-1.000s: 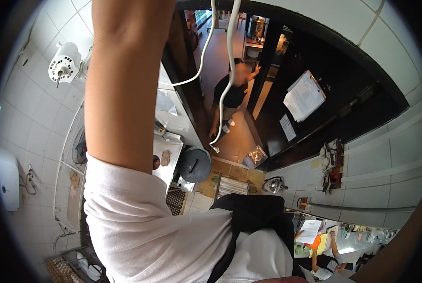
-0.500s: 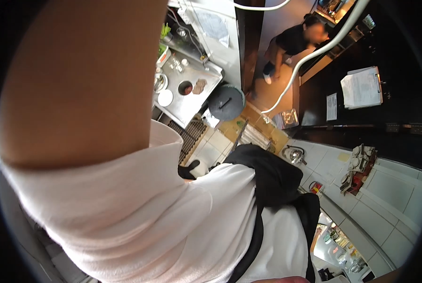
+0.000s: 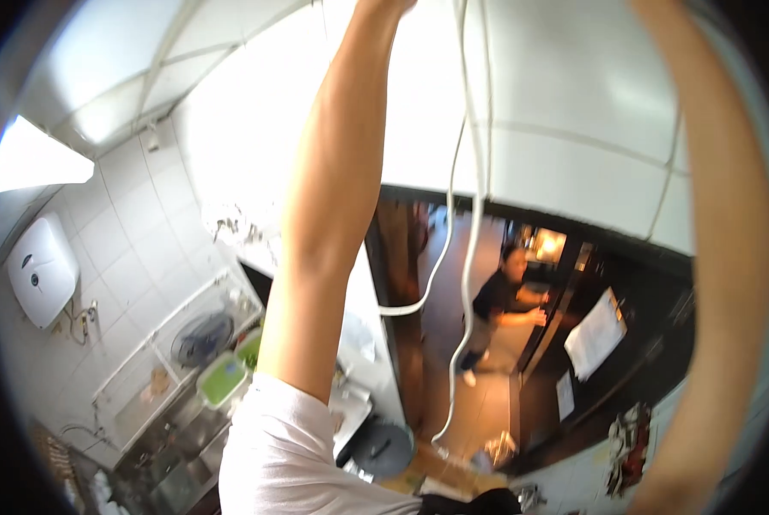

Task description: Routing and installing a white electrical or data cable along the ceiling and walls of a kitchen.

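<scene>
My left forearm (image 3: 337,189) rises from a white sleeve (image 3: 273,446) to the top edge, where the picture cuts it off about the wrist. My right forearm (image 3: 728,249) goes up along the right side and also leaves at the top. Both hands lie beyond the picture, so whatever they touch is hidden. Between the arms a white cable (image 3: 472,257) hangs down from above, with a loop bending left. Its lower end, with what looks like a plug, dangles near the floor.
A person (image 3: 500,300) in dark clothes stands beyond the doorway. A clipboard with papers (image 3: 596,335) hangs on the dark door. Lower left are a green container (image 3: 223,380), a steel sink (image 3: 174,468) and a dark-lidded bin (image 3: 382,449). A white water heater (image 3: 43,270) is on the tiled wall.
My view has swung upward, bringing the ceiling and upper wall into sight. My left arm now stretches higher, and my right forearm has come into view raised. The person beyond the doorway has changed posture.
</scene>
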Motion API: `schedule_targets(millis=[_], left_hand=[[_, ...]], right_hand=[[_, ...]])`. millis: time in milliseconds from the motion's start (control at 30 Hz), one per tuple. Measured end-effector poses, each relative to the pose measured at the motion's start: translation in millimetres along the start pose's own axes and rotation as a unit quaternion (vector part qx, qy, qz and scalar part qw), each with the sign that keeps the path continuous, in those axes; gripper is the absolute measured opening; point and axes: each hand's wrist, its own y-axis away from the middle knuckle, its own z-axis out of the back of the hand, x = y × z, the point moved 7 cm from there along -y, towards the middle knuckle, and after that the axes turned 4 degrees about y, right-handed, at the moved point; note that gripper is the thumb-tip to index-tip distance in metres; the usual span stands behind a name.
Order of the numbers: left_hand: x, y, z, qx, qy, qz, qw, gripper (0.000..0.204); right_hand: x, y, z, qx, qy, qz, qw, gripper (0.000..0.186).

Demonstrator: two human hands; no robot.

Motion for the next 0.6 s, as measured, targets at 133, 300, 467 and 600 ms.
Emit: schedule_targets(millis=[133,300,467,600], left_hand=[[-17,0,-1,0.011,-0.007,0.054,0.998,0.061],[4,-13,7,0.032,0.046,0.036,0.998,0.058],[-1,1,-4,-0.044,0.044,0.057,0.996,0.054],[-13,4,-7,-0.026,0.036,0.064,0.997,0.047]], right_hand=[[-5,4,8,0.036,-0.094,-0.119,0.988,0.024],[-25,-5,-6,0.020,-0.100,-0.092,0.991,0.027],[-23,7,-10,0.072,-0.118,-0.090,0.986,0.034],[-39,19,-40,0.025,-0.173,-0.073,0.982,0.042]])
